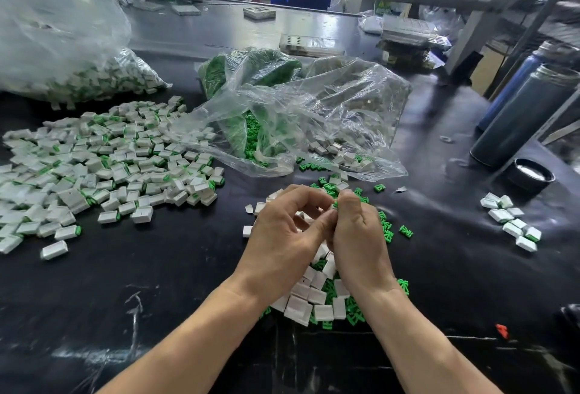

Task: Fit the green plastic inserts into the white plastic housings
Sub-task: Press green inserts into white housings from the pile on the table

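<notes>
At centre, left hand [282,230] and right hand [354,230] fingertip to fingertip, curled, pinching probably one green insert [335,204]; loose white housings [309,296] at 6 o'clock.

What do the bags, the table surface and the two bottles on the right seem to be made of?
Bags: thin clear plastic film, glossy; it crinkles and the parts show through.
Table surface: looks like a black rubbery or vinyl sheet, semi-gloss; it reflects light and carries white scuffs.
Bottles: probably metal, with a dark matte coating and a soft sheen along the side; I can't be sure.
</notes>
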Tool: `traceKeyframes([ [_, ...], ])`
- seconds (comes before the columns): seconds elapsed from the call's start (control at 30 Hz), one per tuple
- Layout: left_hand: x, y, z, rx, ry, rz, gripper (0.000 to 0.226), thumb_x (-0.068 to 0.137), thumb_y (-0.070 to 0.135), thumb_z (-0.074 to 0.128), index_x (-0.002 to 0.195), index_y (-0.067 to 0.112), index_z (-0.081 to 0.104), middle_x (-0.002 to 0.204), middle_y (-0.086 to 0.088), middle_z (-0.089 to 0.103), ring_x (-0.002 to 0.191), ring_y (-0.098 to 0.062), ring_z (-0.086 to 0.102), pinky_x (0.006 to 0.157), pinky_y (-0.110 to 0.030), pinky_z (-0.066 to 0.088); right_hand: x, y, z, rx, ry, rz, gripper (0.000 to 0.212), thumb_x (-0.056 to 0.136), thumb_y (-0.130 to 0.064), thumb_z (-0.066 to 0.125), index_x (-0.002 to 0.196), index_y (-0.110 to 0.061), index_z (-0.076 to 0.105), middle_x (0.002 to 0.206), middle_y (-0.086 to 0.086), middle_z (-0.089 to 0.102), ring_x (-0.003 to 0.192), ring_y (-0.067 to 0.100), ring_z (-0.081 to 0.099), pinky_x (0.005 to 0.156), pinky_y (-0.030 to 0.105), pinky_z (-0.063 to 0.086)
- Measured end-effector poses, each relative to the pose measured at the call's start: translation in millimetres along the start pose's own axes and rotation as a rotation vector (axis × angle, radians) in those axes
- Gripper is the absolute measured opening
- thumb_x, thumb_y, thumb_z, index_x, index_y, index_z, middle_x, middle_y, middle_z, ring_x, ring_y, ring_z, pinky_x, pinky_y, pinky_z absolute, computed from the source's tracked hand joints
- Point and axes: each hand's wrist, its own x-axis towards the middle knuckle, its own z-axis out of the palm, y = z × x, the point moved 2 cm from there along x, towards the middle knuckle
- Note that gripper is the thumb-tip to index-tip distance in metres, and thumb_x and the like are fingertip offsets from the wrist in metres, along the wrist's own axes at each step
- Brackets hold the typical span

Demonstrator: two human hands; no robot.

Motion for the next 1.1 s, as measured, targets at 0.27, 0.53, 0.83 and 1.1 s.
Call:
traceKeyframes([
  [0.27, -1, -2, 0, -0.016, 0.001, -0.016, 0.004, 0.094, 0.018, 0.074, 0.098, 0.021, 0.073, 0.098, 0.000, 0.073, 0.085, -0.024, 0.069, 0.076, -0.052, 0.058, -2, -6, 0, -0.040, 0.053, -0.029, 0.060, 0.093, -0.049, 0.032, 0.069, -0.010, 0.071, 0.064, 0.002, 0.067, 0.067, 0.026, 0.066, 0.067, 0.056, 0.055],
  [0.53, -1, -2, -1, -0.010, -0.001, -0.029, 0.005, 0.095, 0.018, 0.073, 0.100, 0.020, 0.074, 0.100, 0.000, 0.073, 0.088, -0.024, 0.070, 0.077, -0.051, 0.058, -1, -4, 2, -0.054, 0.021, -0.034, 0.064, 0.090, -0.055, 0.031, 0.077, -0.011, 0.076, 0.078, 0.012, 0.076, 0.082, 0.033, 0.074, 0.078, 0.057, 0.059],
  [0.83, -1, -2, -2, 0.003, 0.008, -0.032, 0.007, 0.095, 0.017, 0.072, 0.100, 0.022, 0.074, 0.099, 0.000, 0.074, 0.088, -0.024, 0.070, 0.078, -0.053, 0.057, -2, -11, 1, -0.101, 0.051, -0.080, 0.055, 0.093, -0.044, 0.032, 0.059, -0.022, 0.069, 0.061, 0.003, 0.068, 0.065, 0.022, 0.068, 0.063, 0.046, 0.056],
  [1.1, 1, 0, -3, 0.014, 0.034, -0.039, 0.004, 0.094, 0.019, 0.074, 0.097, 0.022, 0.074, 0.099, 0.002, 0.074, 0.087, -0.021, 0.071, 0.079, -0.050, 0.058, -4, -6, 4, 0.025, 0.010, -0.029, 0.055, 0.099, -0.049, 0.034, 0.063, -0.024, 0.068, 0.051, -0.006, 0.057, 0.050, 0.008, 0.055, 0.055, 0.026, 0.046],
])
